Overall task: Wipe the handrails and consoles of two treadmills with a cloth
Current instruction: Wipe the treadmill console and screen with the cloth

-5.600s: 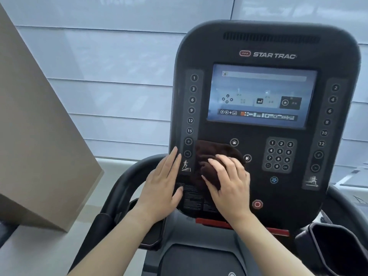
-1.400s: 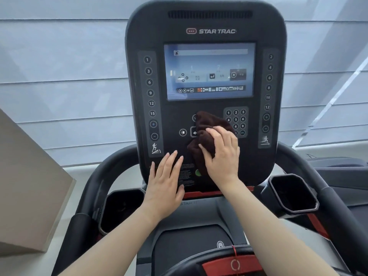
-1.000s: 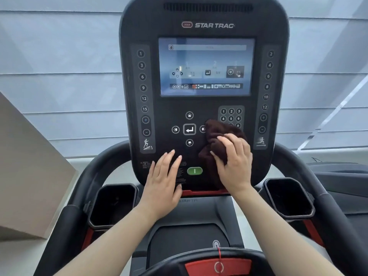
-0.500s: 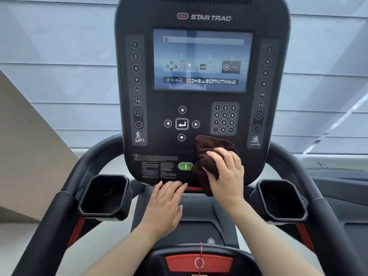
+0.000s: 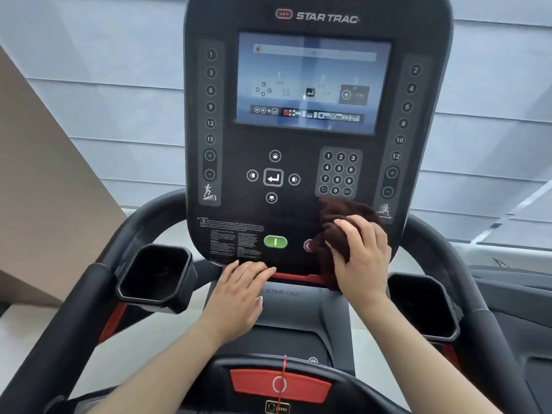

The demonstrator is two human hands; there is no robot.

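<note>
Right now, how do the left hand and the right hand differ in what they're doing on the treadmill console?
The right hand presses a dark brown cloth against the console face below the number keypad; the left hand holds nothing. The left hand lies flat, fingertips at the console's lower edge; the right hand curls over the cloth, higher up. Both touch the console's lower part.

both forearms bare to the frame's edge — no sleeves, rings or watch; left hand [image 5: 239, 291] and right hand [image 5: 360, 258] — short plain nails.
</note>
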